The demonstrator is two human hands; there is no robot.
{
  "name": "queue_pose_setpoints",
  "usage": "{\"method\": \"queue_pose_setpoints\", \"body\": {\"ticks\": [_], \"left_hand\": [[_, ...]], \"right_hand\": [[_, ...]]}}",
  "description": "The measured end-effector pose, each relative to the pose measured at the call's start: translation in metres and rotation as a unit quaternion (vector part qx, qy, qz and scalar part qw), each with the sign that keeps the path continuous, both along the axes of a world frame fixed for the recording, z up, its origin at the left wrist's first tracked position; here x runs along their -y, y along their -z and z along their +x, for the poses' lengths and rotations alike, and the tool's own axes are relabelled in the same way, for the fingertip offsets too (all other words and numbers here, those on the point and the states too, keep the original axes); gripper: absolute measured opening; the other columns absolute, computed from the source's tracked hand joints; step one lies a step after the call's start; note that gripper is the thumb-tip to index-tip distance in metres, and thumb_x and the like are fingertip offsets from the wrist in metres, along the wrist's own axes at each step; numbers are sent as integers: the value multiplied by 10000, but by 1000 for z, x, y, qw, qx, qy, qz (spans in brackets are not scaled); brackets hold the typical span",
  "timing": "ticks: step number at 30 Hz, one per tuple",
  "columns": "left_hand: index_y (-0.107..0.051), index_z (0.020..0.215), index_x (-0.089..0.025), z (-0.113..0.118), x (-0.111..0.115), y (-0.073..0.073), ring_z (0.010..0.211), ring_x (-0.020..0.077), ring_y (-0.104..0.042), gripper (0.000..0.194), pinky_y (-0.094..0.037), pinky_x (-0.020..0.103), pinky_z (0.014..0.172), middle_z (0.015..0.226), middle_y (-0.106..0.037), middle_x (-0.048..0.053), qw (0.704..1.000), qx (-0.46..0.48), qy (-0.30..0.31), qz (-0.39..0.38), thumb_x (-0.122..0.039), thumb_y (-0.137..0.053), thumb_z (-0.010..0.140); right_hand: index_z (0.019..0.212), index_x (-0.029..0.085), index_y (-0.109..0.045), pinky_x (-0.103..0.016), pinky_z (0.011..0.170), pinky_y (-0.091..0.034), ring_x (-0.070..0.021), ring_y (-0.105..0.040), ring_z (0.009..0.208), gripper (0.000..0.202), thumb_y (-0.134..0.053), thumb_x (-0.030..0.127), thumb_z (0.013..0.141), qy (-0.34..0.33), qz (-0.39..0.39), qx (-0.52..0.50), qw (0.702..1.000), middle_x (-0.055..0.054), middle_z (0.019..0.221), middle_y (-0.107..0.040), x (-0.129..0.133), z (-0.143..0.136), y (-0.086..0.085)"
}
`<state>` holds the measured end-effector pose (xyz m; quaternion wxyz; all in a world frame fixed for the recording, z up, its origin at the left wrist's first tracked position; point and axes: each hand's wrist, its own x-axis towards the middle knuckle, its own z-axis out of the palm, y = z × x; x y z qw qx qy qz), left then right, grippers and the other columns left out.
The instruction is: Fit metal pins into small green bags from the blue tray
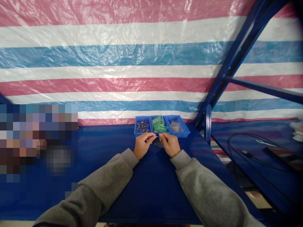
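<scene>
My left hand (142, 145) and my right hand (170, 144) meet over the table, just in front of the blue bins. Each is closed in a pinch, and a thin pale piece (157, 136) spans the small gap between the fingertips. It is too small for me to name its kind. Below the fingers, a clear plastic piece (159, 144) lies on the table, partly hidden. Small metal screw-like parts (142, 126) fill the left blue bin (135, 126). Green packets (160, 125) are in the middle bin, and clear plastic packets (176, 126) in the right bin (186, 129).
The blue table (151, 195) stretches left, where a pixelated patch hides what is there. A blue metal frame (219, 82) rises at the right. Beyond it, black cables (251, 164) lie on another blue surface. A striped plastic sheet (118, 56) hangs behind the table.
</scene>
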<state>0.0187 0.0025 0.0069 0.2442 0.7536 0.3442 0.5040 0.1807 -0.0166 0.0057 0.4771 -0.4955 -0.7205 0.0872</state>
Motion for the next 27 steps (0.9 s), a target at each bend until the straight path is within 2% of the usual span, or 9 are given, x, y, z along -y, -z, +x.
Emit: {"method": "queue_pose_setpoints", "body": {"ticks": [5, 11, 15, 19, 22, 25, 27], "left_hand": [[-641, 817, -160, -1, -1, 1, 574, 99, -562, 238, -464, 213, 582, 710, -637, 24, 1000, -6, -2, 8, -357, -515, 855], [-557, 632, -159, -3, -2, -1, 507, 85, -462, 329, -379, 204, 536, 530, -500, -27, 996, -31, -75, 31, -379, -487, 867], [-464, 549, -163, -3, -4, -6, 484, 78, -383, 394, -333, 209, 520, 504, -408, -40, 990, -34, -117, 65, -385, -471, 874], [-451, 565, -170, -4, -9, -19, 526, 93, -403, 350, -360, 226, 570, 547, -423, -26, 980, -27, -147, 129, -336, -486, 872], [-505, 633, -175, -9, -16, -35, 698, 136, -504, 270, -410, 265, 699, 687, -537, 23, 969, -20, -163, 187, -305, -492, 869], [-546, 701, -174, -15, -26, -48, 819, 169, -518, 206, -406, 308, 789, 784, -573, 48, 951, -31, -206, 226, -292, -502, 865], [-566, 734, -169, -17, -32, -51, 869, 184, -511, 184, -386, 332, 830, 828, -581, 57, 942, -66, -227, 238, -287, -509, 863]], "right_hand": [[620, 184, -559, -223, 543, -376, -125, -541, 513, 429, -357, 400, 930, -13, -10, -2, 1000, -8, 538, -569, 0, -1, 3], [694, 182, -604, -214, 529, -399, -123, -545, 497, 414, -345, 396, 935, -12, -24, -13, 1000, 2, 517, -550, 0, -2, 3], [724, 183, -615, -210, 516, -410, -123, -551, 491, 415, -338, 408, 935, -18, -32, -15, 999, 5, 513, -543, 0, -2, 4], [726, 186, -615, -211, 511, -411, -126, -551, 492, 413, -336, 407, 935, -22, -36, -14, 999, 2, 514, -541, 0, -2, 5], [713, 188, -610, -213, 515, -415, -128, -555, 496, 415, -338, 412, 932, -26, -39, -12, 999, 0, 515, -547, 0, -2, 6], [687, 189, -602, -214, 521, -418, -127, -557, 491, 418, -346, 414, 929, -27, -38, -12, 999, 4, 508, -548, 0, -3, 6], [681, 190, -597, -215, 520, -419, -128, -560, 490, 418, -349, 418, 928, -29, -39, -9, 999, 3, 512, -553, 0, -3, 7]]}}
